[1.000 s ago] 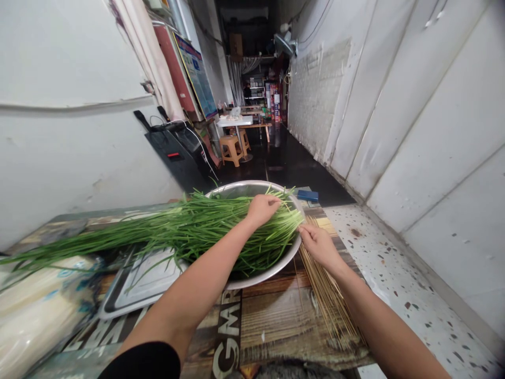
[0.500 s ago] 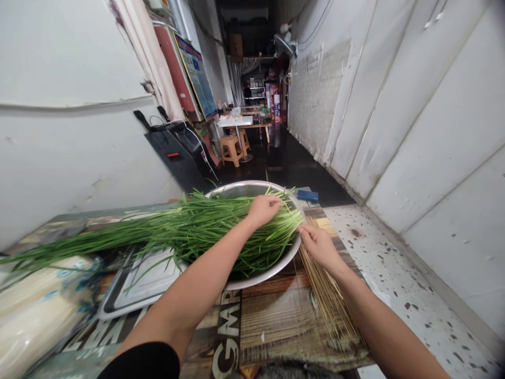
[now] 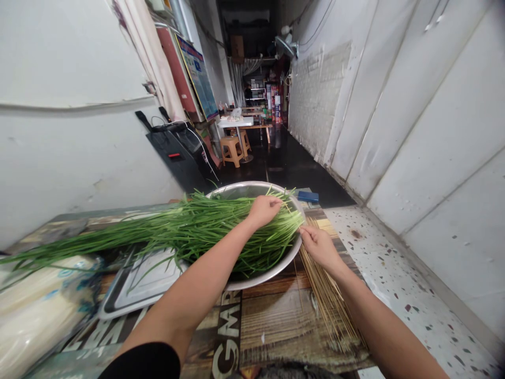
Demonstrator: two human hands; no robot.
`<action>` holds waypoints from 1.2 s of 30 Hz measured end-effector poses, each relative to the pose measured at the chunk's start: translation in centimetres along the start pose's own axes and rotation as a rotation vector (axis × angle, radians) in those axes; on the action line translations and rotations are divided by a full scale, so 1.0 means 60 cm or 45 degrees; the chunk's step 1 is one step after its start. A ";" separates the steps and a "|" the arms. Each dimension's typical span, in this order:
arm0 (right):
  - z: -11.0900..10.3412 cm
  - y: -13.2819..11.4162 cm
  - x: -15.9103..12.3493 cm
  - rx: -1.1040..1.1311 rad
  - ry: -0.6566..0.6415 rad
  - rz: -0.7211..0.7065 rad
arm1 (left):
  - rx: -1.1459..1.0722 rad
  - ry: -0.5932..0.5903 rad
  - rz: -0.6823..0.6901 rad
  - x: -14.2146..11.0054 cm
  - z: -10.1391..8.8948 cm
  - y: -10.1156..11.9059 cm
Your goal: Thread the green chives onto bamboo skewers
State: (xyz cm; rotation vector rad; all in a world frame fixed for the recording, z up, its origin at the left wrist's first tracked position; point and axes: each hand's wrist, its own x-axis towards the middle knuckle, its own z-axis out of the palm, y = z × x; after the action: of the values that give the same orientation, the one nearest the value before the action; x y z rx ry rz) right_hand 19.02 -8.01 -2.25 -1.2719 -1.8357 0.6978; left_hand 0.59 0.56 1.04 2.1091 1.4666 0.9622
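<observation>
A long heap of garlic chives lies across a round metal basin, pale stem ends to the right and green leaves trailing left over its rim. My left hand rests on top of the heap near the stem ends, its fingers pinched among the chives. At the basin's right rim, my right hand is closed, thumb and forefinger pressed together beside the pale ends. What sits in that pinch is too small to make out. Under my right wrist a bundle of bamboo skewers lies on the table.
The wood-patterned table bears a white tray and a plastic-wrapped pale package at left. Behind the basin's right side lies a small blue box. Further back stand stools, a white table and a black case.
</observation>
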 end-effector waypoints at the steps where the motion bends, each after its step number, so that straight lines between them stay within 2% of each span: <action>1: 0.000 0.000 0.000 0.000 -0.002 0.004 | 0.005 0.001 0.001 0.000 0.000 0.000; 8: 0.002 0.007 0.001 0.006 -0.001 -0.003 | -0.002 0.001 0.034 0.001 0.000 -0.004; 25: 0.005 0.013 0.002 -0.013 0.002 -0.010 | -0.088 0.025 -0.015 -0.001 0.001 -0.005; 33: 0.003 0.007 0.000 -0.010 0.001 0.016 | -0.117 -0.014 -0.003 -0.002 -0.001 -0.009; 36: 0.004 0.008 0.000 0.015 0.010 0.018 | -0.121 -0.084 0.005 -0.005 -0.002 -0.003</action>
State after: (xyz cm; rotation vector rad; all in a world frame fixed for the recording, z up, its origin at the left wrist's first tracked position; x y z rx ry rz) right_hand 19.05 -7.87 -2.77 -1.2790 -1.8154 0.7091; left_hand 0.29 0.37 0.93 2.0563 1.3583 0.9360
